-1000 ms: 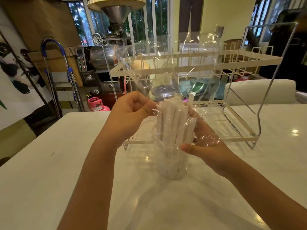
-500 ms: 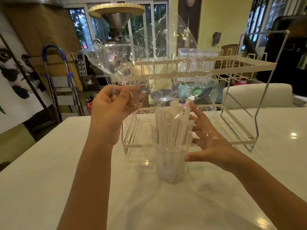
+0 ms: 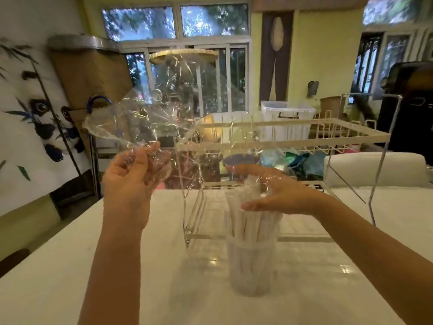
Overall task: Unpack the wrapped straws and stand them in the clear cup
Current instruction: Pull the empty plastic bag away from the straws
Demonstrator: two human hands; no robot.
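Your left hand (image 3: 133,181), left of centre in the frame, pinches the clear plastic wrap (image 3: 150,120) between thumb and fingers, and the film billows up toward the upper middle of the frame, apparently clear of the straws. Your right hand (image 3: 276,195) is spread wide and flat, palm down, resting at the tops of the wrapped straws (image 3: 248,221) and gripping nothing. The straws stand bunched in the clear cup (image 3: 251,268), which sits on the white bench (image 3: 58,277) at lower centre, just in front of the wire rack (image 3: 293,139).

To finish this step well, draw the wrap up and off to the left in one slow pull, keeping it high so no trailing edge catches a straw tip. Hold your right palm lightly on the bundle while the film goes; the cup looks light and could tip if the straws get tugged. Then set the wrap down well apart from the cup and nudge any leaning straws upright.

By count: one cup, one sheet of wrap, one rack. The straws are a tight bundle, too blurred and overlapped to count, though there are clearly more than a dozen.
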